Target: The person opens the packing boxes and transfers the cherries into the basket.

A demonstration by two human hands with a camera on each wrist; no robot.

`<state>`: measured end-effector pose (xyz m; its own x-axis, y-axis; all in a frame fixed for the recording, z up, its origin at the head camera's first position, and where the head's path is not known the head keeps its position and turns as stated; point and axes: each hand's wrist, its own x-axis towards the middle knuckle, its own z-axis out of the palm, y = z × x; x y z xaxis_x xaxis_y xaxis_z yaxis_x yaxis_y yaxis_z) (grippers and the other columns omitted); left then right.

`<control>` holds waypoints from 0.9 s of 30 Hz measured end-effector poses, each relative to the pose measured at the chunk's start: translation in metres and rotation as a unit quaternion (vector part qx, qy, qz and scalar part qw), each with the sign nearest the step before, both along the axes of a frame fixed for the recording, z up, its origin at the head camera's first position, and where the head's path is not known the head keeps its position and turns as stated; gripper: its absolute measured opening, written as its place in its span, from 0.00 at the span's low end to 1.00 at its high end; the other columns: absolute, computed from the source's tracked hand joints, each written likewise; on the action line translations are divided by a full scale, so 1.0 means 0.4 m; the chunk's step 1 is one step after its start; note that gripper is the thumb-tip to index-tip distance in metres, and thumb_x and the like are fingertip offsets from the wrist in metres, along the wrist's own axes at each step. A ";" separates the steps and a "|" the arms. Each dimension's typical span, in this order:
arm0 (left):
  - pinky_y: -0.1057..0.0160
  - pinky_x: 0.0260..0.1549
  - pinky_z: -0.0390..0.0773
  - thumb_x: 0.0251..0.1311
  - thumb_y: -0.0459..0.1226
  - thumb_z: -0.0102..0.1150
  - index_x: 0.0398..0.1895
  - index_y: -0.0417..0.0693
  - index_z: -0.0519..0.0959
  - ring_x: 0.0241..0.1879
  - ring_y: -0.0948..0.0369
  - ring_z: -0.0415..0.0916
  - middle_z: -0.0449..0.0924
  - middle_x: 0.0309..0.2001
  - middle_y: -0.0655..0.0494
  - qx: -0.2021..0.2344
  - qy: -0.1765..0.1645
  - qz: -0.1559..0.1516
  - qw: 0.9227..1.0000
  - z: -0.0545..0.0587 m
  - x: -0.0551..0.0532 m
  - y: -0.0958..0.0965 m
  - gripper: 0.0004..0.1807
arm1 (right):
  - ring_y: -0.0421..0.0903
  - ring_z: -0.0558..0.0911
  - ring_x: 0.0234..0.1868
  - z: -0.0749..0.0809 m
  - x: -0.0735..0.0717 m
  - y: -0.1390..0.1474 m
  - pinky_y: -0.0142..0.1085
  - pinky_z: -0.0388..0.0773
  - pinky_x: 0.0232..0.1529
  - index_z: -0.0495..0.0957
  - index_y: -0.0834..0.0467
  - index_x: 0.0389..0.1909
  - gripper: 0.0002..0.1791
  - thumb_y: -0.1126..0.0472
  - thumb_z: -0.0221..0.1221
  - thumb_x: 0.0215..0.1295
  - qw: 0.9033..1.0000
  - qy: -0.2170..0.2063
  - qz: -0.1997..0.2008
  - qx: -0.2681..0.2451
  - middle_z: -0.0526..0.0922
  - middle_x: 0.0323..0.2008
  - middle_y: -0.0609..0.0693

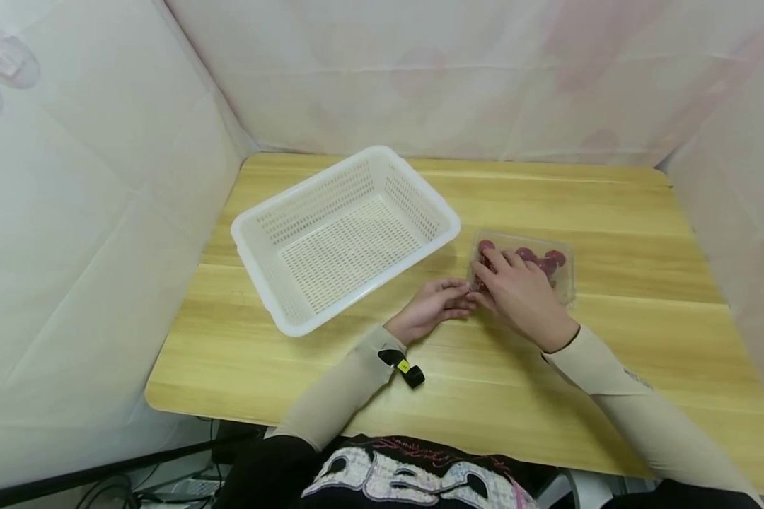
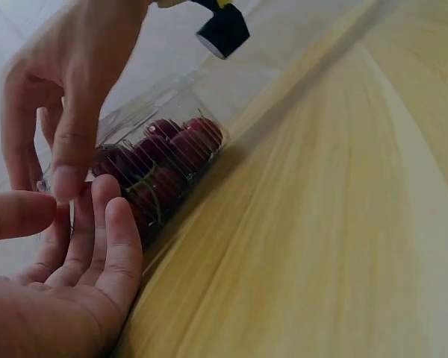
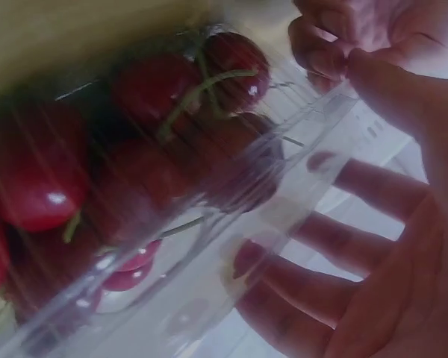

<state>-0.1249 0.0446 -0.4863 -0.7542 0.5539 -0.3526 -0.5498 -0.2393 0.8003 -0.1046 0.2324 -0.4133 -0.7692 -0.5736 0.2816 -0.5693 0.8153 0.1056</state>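
A clear plastic clamshell box of dark red cherries with green stems lies on the table, its lid down over the fruit. At the box's near left corner, my left hand pinches the edge between thumb and bent fingers. From above, my right hand grips the same side, its thumb at that corner and its fingers spread over the lid. The two thumbs nearly meet in the left wrist view. Part of the cherries is hidden under the right hand.
A white perforated plastic basket stands on the wooden table, left of the box and close to it. Pale curtains enclose the table's back and sides. A black strap device sits on the left wrist.
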 end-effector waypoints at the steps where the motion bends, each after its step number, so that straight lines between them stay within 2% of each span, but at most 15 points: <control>1: 0.61 0.52 0.87 0.79 0.32 0.48 0.64 0.31 0.72 0.42 0.62 0.84 0.85 0.46 0.51 0.000 0.004 -0.001 1.000 0.000 0.000 0.002 0.17 | 0.65 0.84 0.49 -0.001 -0.003 0.000 0.56 0.88 0.34 0.84 0.60 0.54 0.31 0.45 0.77 0.55 1.000 -0.002 0.000 -0.002 0.82 0.55 0.63; 5: 0.63 0.48 0.87 0.79 0.32 0.47 0.62 0.32 0.73 0.41 0.62 0.83 0.84 0.48 0.50 0.000 0.009 -0.003 1.000 -0.002 0.001 0.003 0.16 | 0.66 0.85 0.49 -0.002 -0.008 0.000 0.56 0.88 0.31 0.85 0.60 0.53 0.26 0.50 0.76 0.58 1.000 -0.017 0.012 -0.010 0.83 0.55 0.64; 10: 0.66 0.44 0.86 0.80 0.32 0.45 0.58 0.34 0.73 0.39 0.63 0.82 0.82 0.43 0.55 0.007 0.018 -0.010 1.000 -0.010 -0.002 0.004 0.13 | 0.69 0.85 0.48 0.001 -0.011 -0.006 0.52 0.88 0.29 0.84 0.61 0.54 0.19 0.60 0.71 0.64 0.999 -0.027 0.043 0.015 0.81 0.52 0.68; 13: 0.67 0.45 0.86 0.80 0.32 0.44 0.61 0.31 0.72 0.39 0.63 0.82 0.82 0.41 0.56 0.006 0.028 -0.016 0.999 -0.013 -0.003 0.005 0.15 | 0.69 0.86 0.43 0.004 -0.009 -0.012 0.47 0.87 0.24 0.81 0.61 0.53 0.17 0.64 0.70 0.64 0.996 -0.014 0.059 0.058 0.81 0.51 0.72; 17: 0.66 0.48 0.87 0.80 0.32 0.43 0.65 0.29 0.71 0.41 0.63 0.82 0.81 0.41 0.55 -0.001 0.032 -0.015 0.999 -0.017 -0.004 0.007 0.18 | 0.63 0.85 0.32 0.006 -0.005 -0.026 0.39 0.81 0.17 0.79 0.63 0.50 0.15 0.66 0.69 0.65 0.992 0.017 0.064 0.108 0.83 0.47 0.73; 20: 0.65 0.50 0.86 0.79 0.31 0.43 0.66 0.30 0.71 0.42 0.63 0.81 0.81 0.42 0.55 -0.008 0.031 -0.012 0.999 -0.024 -0.001 0.009 0.18 | 0.65 0.86 0.32 0.000 0.000 -0.039 0.41 0.82 0.15 0.78 0.65 0.49 0.13 0.69 0.67 0.65 0.992 0.023 0.058 0.113 0.83 0.47 0.76; 23: 0.65 0.50 0.85 0.79 0.31 0.43 0.66 0.30 0.71 0.42 0.63 0.81 0.80 0.42 0.56 -0.011 0.034 -0.010 0.999 -0.025 0.001 0.009 0.19 | 0.68 0.87 0.33 -0.006 0.002 -0.051 0.45 0.84 0.18 0.78 0.67 0.46 0.11 0.72 0.65 0.64 0.991 0.026 0.056 0.114 0.83 0.47 0.79; 27: 0.63 0.52 0.85 0.80 0.32 0.42 0.65 0.31 0.72 0.42 0.64 0.82 0.82 0.40 0.56 -0.006 0.033 -0.003 0.999 -0.023 0.002 0.009 0.18 | 0.61 0.84 0.24 -0.012 -0.001 -0.058 0.43 0.83 0.17 0.79 0.68 0.42 0.08 0.76 0.64 0.62 0.991 0.039 0.053 0.113 0.84 0.43 0.78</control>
<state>-0.1242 0.0484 -0.4954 -0.7727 0.5548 -0.3085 -0.4968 -0.2259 0.8379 -0.1051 0.2092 -0.4182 -0.6826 -0.7046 0.1941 -0.6326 0.7026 0.3258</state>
